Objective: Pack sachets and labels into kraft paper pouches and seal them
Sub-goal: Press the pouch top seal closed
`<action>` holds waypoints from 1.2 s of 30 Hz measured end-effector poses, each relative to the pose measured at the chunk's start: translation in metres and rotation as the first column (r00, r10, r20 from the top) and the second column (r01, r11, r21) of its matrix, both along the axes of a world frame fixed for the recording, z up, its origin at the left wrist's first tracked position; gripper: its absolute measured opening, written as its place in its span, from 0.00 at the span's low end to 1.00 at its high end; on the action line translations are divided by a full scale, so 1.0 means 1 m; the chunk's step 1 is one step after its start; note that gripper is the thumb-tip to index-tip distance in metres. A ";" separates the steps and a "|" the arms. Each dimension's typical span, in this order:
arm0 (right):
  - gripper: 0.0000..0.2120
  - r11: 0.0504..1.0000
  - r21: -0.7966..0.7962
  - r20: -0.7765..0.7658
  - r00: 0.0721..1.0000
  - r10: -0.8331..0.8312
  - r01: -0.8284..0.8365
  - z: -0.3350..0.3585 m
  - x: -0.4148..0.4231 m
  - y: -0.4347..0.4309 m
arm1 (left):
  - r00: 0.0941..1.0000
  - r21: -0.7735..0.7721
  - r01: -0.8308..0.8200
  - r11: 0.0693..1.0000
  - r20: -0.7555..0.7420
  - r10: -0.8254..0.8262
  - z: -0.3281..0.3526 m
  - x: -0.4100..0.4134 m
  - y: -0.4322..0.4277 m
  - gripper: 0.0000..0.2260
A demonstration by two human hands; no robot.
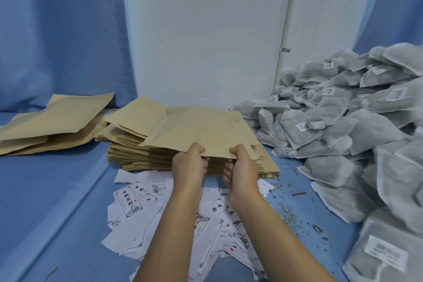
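- My left hand [189,162] and right hand [240,165] each pinch the near edge of a flat tan kraft paper pouch [201,131], thumbs on top.
- It lies atop the stack of matching pouches [137,155] on the blue-covered desk [57,190].
- White printed paper labels [130,201] lie scattered nearer me.
- Grey mesh sachets [332,110] are heaped at right.

Two bare forearms reached up from the lower edge of the view, with no sleeve, cuff, watch or band showing anywhere along them. The left hand [188,165] and the right hand [240,167] wore no gloves and no rings that could be made out; the fingernails were too small and blurred to describe
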State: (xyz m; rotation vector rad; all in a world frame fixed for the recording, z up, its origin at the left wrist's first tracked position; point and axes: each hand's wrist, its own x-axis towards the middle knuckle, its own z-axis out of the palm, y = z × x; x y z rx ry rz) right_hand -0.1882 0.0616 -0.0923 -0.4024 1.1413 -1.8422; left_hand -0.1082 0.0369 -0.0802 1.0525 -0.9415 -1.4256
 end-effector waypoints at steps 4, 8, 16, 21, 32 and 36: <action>0.12 0.985 0.068 -0.093 0.982 0.163 -0.157 -0.003 0.005 -0.002 | 0.993 0.005 0.116 0.993 0.037 -0.116 0.001 -0.006 0.006 0.18; 0.12 0.998 0.028 -0.055 0.997 0.058 -0.056 0.001 0.000 0.000 | 0.997 0.050 0.076 0.996 0.011 -0.076 0.002 -0.004 0.002 0.16; 0.13 0.999 0.004 0.041 0.999 -0.033 0.033 0.004 -0.005 0.002 | 0.998 -0.012 -0.015 1.000 0.061 0.015 0.000 0.000 -0.001 0.14; 0.14 1.000 0.003 0.028 1.000 -0.011 0.011 0.003 -0.005 0.002 | 0.974 -0.101 -0.218 0.971 0.042 0.223 -0.004 0.015 -0.009 0.11; 0.13 0.999 0.030 0.036 0.999 0.034 -0.035 0.003 0.001 0.004 | 0.937 -0.075 -0.346 0.935 0.022 0.348 -0.009 0.023 -0.018 0.13; 0.12 0.996 0.017 0.011 0.996 0.087 -0.087 0.001 0.006 0.003 | 0.921 0.021 -0.307 0.952 -0.245 0.302 -0.003 0.015 -0.012 0.04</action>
